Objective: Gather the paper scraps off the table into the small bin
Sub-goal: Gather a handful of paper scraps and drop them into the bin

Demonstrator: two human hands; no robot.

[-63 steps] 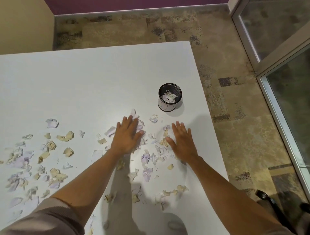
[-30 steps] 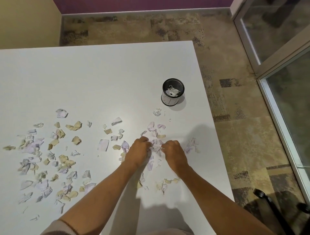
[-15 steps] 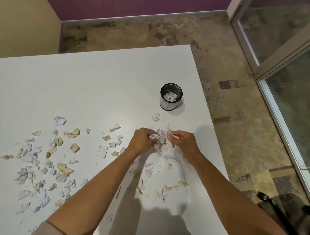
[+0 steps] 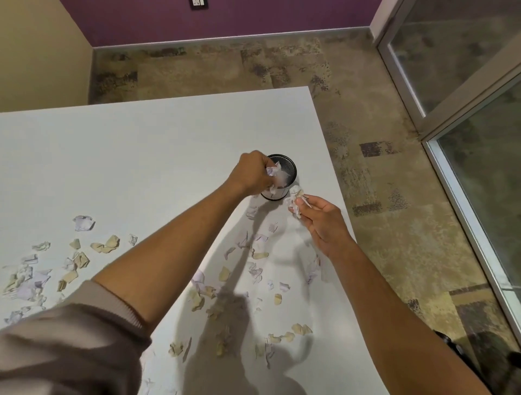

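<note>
Likely office or meeting room. Large plain white table [image 4: 135, 146] fills left and centre of frame. Small black mesh desk bin [image 4: 284, 180], pen-cup style, stands near table's right edge. Patchy beige-brown carpet tiles [image 4: 380, 225] across top and right of frame. Purple wall [image 4: 225, 19] with grey skirting along top; small wall plate [image 4: 198, 3] at top centre. Beige wall [image 4: 39, 50] upper left. Metal-framed glass partition [image 4: 465, 93] at right.
</note>
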